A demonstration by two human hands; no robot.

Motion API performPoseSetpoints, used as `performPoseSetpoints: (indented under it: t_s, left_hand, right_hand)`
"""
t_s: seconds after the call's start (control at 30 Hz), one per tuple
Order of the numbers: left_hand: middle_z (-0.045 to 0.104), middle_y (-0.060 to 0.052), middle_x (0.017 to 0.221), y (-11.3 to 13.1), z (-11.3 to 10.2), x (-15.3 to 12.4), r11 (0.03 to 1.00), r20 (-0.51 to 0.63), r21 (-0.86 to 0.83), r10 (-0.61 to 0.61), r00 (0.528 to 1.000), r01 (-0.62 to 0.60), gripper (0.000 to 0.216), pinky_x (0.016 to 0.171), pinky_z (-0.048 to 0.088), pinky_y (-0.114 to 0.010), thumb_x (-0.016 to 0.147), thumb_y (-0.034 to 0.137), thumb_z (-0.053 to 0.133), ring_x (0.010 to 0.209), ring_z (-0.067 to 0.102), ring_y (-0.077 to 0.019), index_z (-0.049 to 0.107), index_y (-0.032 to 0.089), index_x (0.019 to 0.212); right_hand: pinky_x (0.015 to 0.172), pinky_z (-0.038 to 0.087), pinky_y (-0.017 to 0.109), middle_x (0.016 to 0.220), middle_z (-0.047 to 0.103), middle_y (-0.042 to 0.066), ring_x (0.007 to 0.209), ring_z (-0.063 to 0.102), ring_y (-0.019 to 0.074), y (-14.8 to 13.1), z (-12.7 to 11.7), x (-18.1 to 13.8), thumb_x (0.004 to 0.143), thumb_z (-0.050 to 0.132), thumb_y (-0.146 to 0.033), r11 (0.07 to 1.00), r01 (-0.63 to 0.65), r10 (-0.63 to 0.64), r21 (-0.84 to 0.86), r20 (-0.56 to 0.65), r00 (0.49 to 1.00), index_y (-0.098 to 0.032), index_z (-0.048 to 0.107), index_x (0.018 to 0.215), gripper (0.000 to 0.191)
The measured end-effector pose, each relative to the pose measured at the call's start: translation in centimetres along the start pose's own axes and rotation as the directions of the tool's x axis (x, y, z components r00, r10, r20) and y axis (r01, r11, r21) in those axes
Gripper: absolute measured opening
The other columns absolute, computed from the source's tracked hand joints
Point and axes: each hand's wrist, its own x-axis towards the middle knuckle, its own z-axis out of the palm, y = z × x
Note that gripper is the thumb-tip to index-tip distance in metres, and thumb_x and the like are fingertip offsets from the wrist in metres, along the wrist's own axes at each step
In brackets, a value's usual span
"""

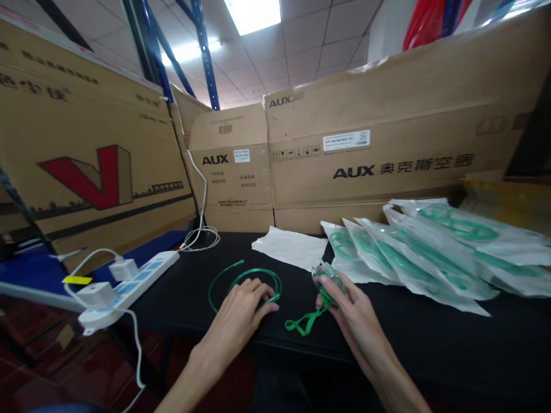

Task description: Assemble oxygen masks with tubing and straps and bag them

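My left hand [243, 307] lies on a coil of green tubing [247, 275] on the black table [430, 338], its fingers bent over the coil's right side. My right hand [348, 310] grips a clear mask [329, 278] with green trim. A green elastic strap [306, 322] hangs from the mask onto the table between my hands.
Several sealed bags of green tubing [430, 252] lie fanned out at the right. An empty white bag [290, 246] lies behind the coil. A white power strip [129, 284] with chargers and a white cable [200, 235] sits at the left. Cardboard boxes [365, 160] wall the back.
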Motion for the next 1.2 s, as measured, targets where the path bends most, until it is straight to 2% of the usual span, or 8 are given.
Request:
performPoseSetpoints:
  t_s: [0.07,0.17,0.3,0.43,0.53,0.7,1.0,1.2]
  left_hand:
    - [0.068,-0.004,0.116,-0.7,-0.4,1.2,1.000,-0.070,-0.006,-0.030,0.997,0.030,0.030,0.097,0.045,-0.037,0.099,0.050,0.055,0.112,0.063,-0.0253,0.069,0.027,0.112]
    - [0.068,-0.008,0.118,-4.5,-1.5,3.4,0.973,-0.160,0.073,-0.206,0.965,0.220,0.038,0.099,0.045,-0.037,0.102,0.050,0.044,0.114,0.062,-0.0260,0.068,0.024,0.118]
    - [0.070,-0.013,0.105,-10.8,-2.4,5.6,0.932,-0.086,0.114,-0.336,0.938,0.344,0.025,0.087,0.049,-0.038,0.091,0.035,0.061,0.100,0.067,-0.0296,0.071,0.017,0.105]
    - [0.070,-0.008,0.099,-13.5,-2.2,6.7,0.952,-0.026,0.096,-0.290,0.957,0.291,0.015,0.085,0.049,-0.033,0.090,0.028,0.057,0.097,0.067,-0.0244,0.070,0.021,0.094]
    - [0.070,-0.009,0.101,-13.2,-2.1,7.7,0.980,-0.003,0.039,-0.197,0.980,0.197,0.018,0.088,0.048,-0.033,0.094,0.028,0.050,0.099,0.066,-0.0242,0.067,0.020,0.096]
    - [0.071,-0.007,0.106,-11.0,-1.7,9.6,0.994,0.066,-0.106,-0.006,0.998,0.013,0.020,0.092,0.049,-0.033,0.097,0.031,0.048,0.100,0.065,-0.0227,0.064,0.021,0.102]
    - [0.075,-0.005,0.108,-6.8,0.3,10.1,0.916,0.156,-0.348,0.265,0.951,-0.199,0.022,0.096,0.049,-0.030,0.101,0.030,0.050,0.104,0.067,-0.0198,0.070,0.021,0.104]
    - [0.074,-0.005,0.110,-5.1,1.3,8.7,0.891,0.113,-0.361,0.335,0.935,-0.276,0.026,0.101,0.045,-0.031,0.103,0.029,0.048,0.110,0.064,-0.0197,0.073,0.021,0.105]
  right_hand:
    - [0.070,0.046,0.028,0.079,0.061,0.000,0.072,0.054,0.0135,0.1,-0.1,0.0,0.078,0.081,-0.053,1.000,-0.002,0.003,-0.029,0.031,1.000,-0.020,0.073,0.093,0.037]
    - [0.068,0.045,0.028,0.091,0.067,0.002,0.069,0.054,0.0122,0.1,-0.1,0.1,0.080,0.080,-0.051,0.999,-0.021,0.024,-0.039,0.097,0.995,-0.021,0.073,0.103,0.039]
    - [0.071,0.046,0.028,0.106,0.070,0.004,0.070,0.056,0.0115,-0.1,-0.1,-0.1,0.086,0.076,-0.048,0.993,-0.025,0.053,-0.115,0.250,0.967,-0.023,0.071,0.112,0.037]
    - [0.066,0.044,0.026,0.098,0.069,0.002,0.069,0.055,0.0119,-0.8,0.3,-0.7,0.086,0.075,-0.044,0.963,0.000,0.116,-0.270,0.412,0.904,-0.023,0.071,0.112,0.034]
    - [0.062,0.042,0.024,0.095,0.069,0.001,0.071,0.055,0.0132,-1.1,1.2,-0.6,0.086,0.073,-0.039,0.929,0.035,0.152,-0.368,0.468,0.870,-0.025,0.072,0.114,0.031]
    - [0.070,0.047,0.026,0.095,0.073,0.002,0.082,0.063,0.0177,-0.2,2.8,0.5,0.078,0.076,-0.026,0.876,0.136,0.130,-0.463,0.499,0.857,-0.023,0.076,0.105,0.027]
    - [0.069,0.044,0.025,0.091,0.071,0.001,0.075,0.058,0.0148,0.4,3.1,0.6,0.078,0.072,-0.022,0.825,0.178,0.139,-0.536,0.499,0.855,-0.020,0.075,0.105,0.028]
    - [0.066,0.042,0.025,0.078,0.064,-0.002,0.068,0.053,0.0135,-0.2,2.8,0.3,0.077,0.070,-0.022,0.797,0.202,0.123,-0.569,0.480,0.869,-0.020,0.073,0.096,0.019]
